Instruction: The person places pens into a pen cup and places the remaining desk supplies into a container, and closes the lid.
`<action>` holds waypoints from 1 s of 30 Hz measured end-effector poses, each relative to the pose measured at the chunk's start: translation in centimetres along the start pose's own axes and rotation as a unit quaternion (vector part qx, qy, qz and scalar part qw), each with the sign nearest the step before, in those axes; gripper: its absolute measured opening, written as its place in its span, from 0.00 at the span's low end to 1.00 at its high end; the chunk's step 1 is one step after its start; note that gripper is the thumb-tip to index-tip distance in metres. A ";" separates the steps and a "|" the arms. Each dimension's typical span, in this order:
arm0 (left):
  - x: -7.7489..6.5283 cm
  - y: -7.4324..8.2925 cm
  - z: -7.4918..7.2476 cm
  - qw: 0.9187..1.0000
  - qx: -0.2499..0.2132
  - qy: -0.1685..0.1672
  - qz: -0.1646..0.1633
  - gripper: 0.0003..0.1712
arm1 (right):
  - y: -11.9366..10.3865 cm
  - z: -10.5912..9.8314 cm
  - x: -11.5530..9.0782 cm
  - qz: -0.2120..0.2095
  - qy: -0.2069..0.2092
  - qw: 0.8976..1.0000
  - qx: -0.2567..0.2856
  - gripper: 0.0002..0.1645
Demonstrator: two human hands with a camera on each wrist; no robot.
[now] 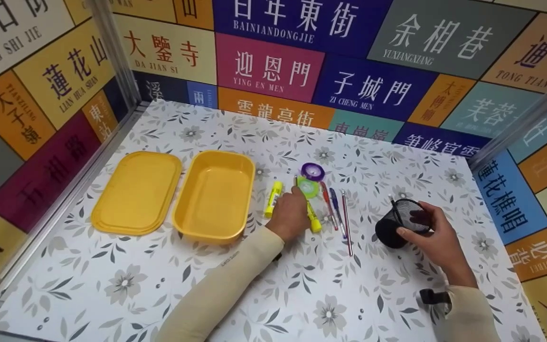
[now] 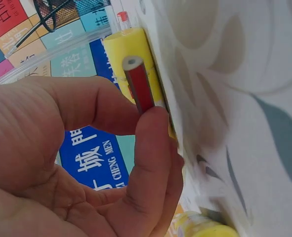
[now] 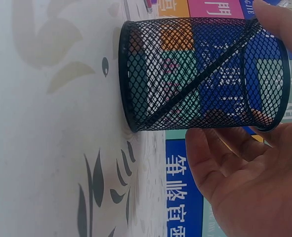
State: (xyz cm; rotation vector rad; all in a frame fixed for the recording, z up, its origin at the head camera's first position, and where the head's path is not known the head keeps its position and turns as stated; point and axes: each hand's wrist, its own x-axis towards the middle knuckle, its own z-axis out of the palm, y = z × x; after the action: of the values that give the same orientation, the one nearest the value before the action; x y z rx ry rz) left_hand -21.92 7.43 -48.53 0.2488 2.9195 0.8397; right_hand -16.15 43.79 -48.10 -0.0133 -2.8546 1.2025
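Note:
My left hand (image 1: 291, 216) pinches a red pencil with dark stripes (image 2: 143, 91) between thumb and fingers, low over the table among the stationery. Its flat end points at the camera in the left wrist view. One yellow capped stick (image 1: 273, 199) lies just left of that hand, while another yellow stick (image 1: 315, 221) is partly covered by it. Farther right, my right hand (image 1: 437, 237) grips a black wire-mesh pen cup (image 3: 185, 74) near its rim. A slim dark stick (image 3: 200, 81) leans diagonally inside the cup, its end poking above the rim in the head view.
A purple tape roll (image 1: 312, 172) and a green tape roll (image 1: 308, 188) lie behind my left hand. Beside them are a red pen (image 1: 329, 205), a blue pen (image 1: 337, 212) and another pencil (image 1: 347, 223). A yellow box (image 1: 214, 232) and its lid (image 1: 136, 194) sit left.

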 end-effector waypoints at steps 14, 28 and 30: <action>0.0 1.0 -1.3 0.998 -0.058 -0.018 -0.019 0.41 | 0.1 -0.1 0.1 -0.012 0.007 1.000 0.000 0.54; 0.6 0.4 -2.2 0.994 -0.105 0.014 0.008 0.31 | 0.1 0.0 -0.1 -0.043 0.004 0.999 0.027 0.49; 0.7 0.5 -2.4 0.993 -0.121 0.010 0.006 0.31 | 0.0 0.0 -0.2 -0.043 0.004 0.999 0.026 0.49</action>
State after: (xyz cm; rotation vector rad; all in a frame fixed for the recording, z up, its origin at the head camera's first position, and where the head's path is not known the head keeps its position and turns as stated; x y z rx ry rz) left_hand -22.90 6.75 -46.23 0.2409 2.7984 1.1908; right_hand -15.99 43.78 -48.15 0.1057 -2.7848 1.2568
